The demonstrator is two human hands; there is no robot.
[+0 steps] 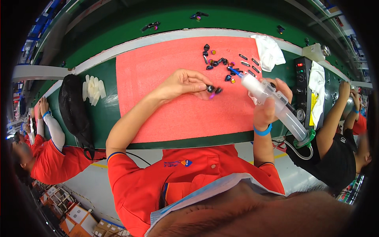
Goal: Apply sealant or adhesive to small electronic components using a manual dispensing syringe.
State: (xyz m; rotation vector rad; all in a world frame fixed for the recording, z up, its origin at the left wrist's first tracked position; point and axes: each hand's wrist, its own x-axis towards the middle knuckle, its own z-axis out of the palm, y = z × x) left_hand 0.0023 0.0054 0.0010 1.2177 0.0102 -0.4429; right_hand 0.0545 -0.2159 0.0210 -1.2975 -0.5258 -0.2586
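Note:
A pink foam mat (166, 122) lies before me on the green bench. My left hand (183, 83) pinches a small black part (211, 89) with a shiny purple spot; it looks like an earbud piece and is slightly blurred. My right hand (265, 112) is wrapped round a translucent dispensing syringe (258, 89), which has a blue needle tip and a green cap with a hose. The tip points up and left, over a loose group of glossy black parts (215, 63), some with orange or purple discs. Several dark flat strips (244, 64) lie beside them.
A white cloth (269, 53) lies at the mat's far right corner. Right of the mat stands a black control box (303, 91) with a gauge. Pale finger cots (94, 90) and a black bag (75, 106) lie left. People work at both sides.

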